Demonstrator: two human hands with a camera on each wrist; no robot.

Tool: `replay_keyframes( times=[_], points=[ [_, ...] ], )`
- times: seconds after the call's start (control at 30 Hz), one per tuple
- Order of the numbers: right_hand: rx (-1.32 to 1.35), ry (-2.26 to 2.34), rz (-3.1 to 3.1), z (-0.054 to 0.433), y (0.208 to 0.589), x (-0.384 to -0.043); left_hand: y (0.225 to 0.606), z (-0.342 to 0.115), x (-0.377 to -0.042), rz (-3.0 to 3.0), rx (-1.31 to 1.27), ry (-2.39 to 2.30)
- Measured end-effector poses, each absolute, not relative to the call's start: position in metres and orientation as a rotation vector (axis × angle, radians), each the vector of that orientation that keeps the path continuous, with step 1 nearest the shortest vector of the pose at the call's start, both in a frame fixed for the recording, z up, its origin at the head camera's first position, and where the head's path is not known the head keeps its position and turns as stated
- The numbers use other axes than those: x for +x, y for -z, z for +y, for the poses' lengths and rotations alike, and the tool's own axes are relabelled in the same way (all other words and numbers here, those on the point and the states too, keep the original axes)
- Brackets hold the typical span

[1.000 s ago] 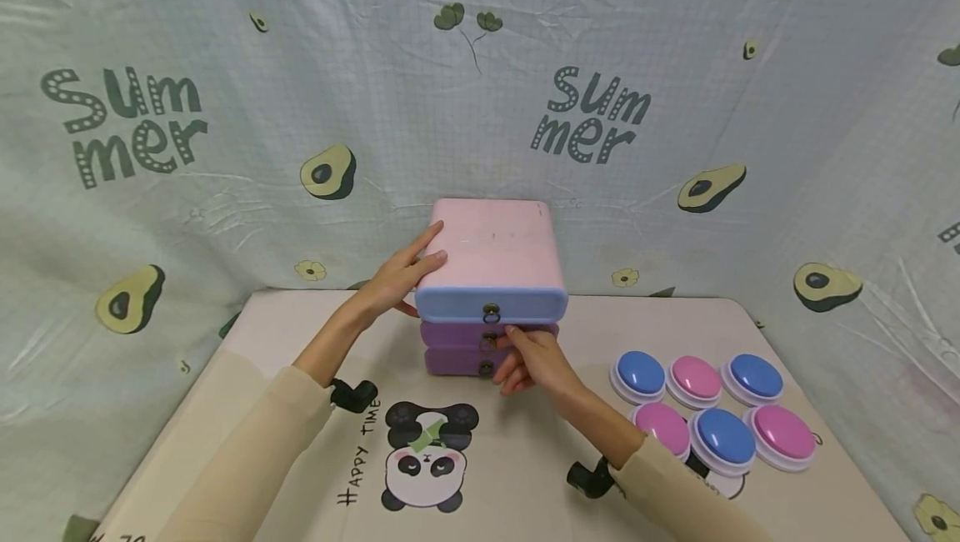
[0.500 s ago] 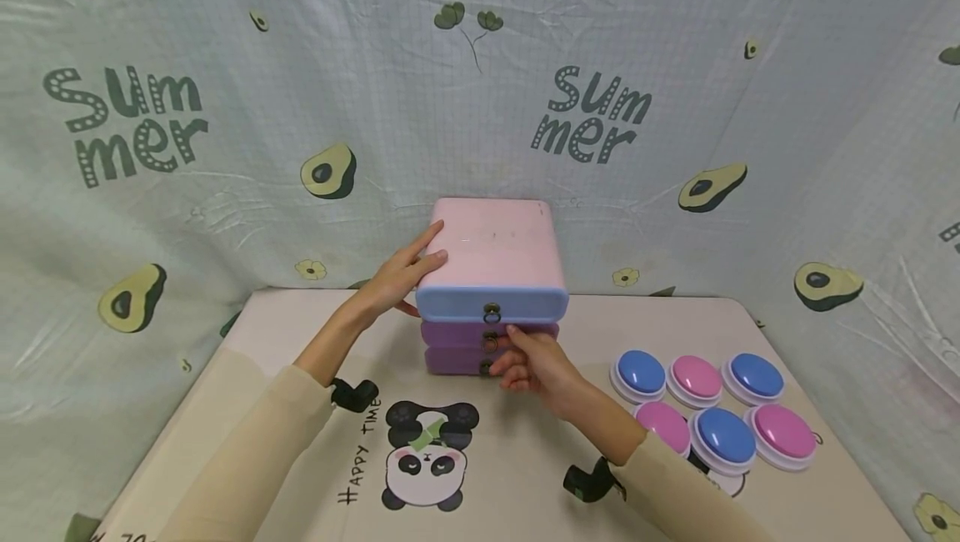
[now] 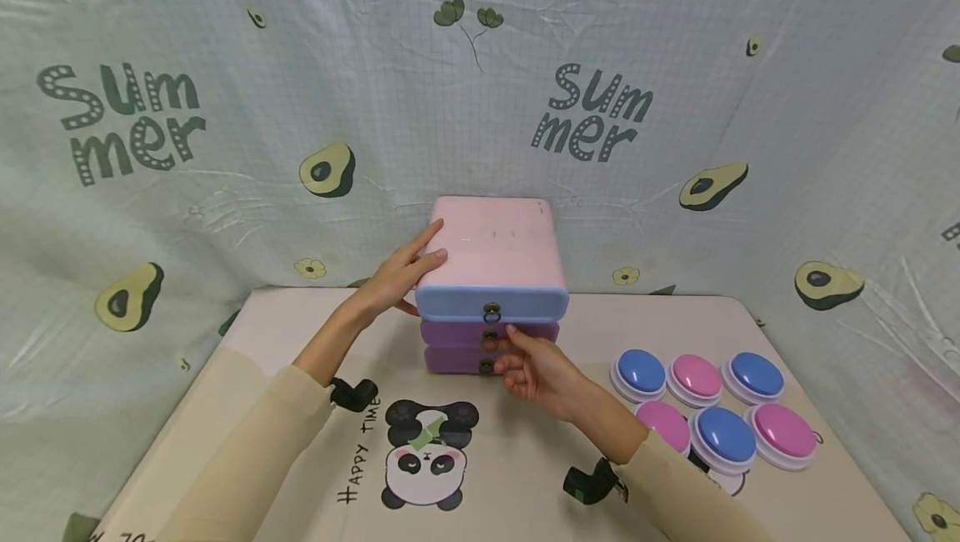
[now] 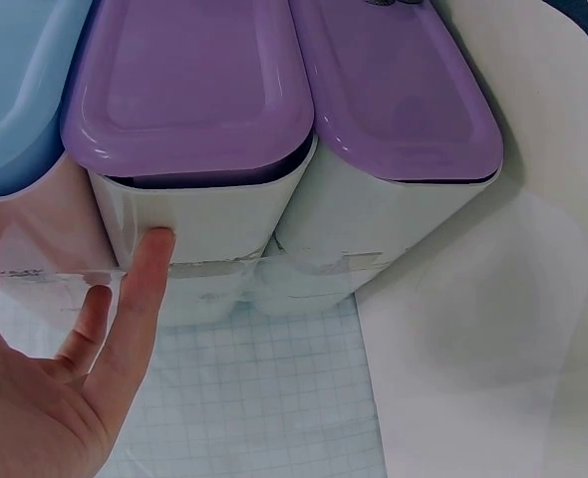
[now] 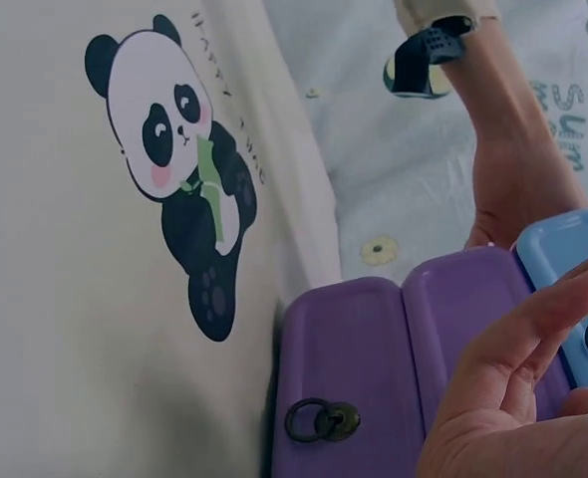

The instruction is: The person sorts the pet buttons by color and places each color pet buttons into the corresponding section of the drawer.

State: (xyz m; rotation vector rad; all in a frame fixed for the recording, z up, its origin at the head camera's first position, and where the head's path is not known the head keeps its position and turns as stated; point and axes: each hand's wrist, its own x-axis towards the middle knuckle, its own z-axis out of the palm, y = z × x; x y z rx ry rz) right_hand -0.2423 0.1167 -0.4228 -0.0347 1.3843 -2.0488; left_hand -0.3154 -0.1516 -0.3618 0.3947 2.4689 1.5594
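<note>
- The left hand (image 3: 393,279) lies flat, fingers straight, against the side of the drawer box (image 3: 491,254).
- The right hand (image 3: 536,367) hovers loosely spread at the purple drawers (image 3: 457,346), holding nothing.
- Beneath both hands lies a panda mat (image 3: 427,450); push buttons (image 3: 708,409) sit right of the right hand.
- An avocado-print cloth (image 3: 225,108) hangs beyond the hands.

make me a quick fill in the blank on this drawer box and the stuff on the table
1. The drawer box has two purple drawers under a ____ one.
2. The left hand rests on the box's ____ side.
3. The table holds ____ dome buttons, pink and blue.
4. The animal printed on the mat is a ____.

Missing words: blue; left; six; panda
</note>
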Motion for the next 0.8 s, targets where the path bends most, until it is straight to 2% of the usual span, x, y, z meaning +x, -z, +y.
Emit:
replay_keyframes(
  times=[0.8],
  points=[
    [0.041, 1.876, 1.758, 0.103, 0.428, -0.237, 0.362, -0.152, -0.317, 2.469, 0.400, -1.562]
  ],
)
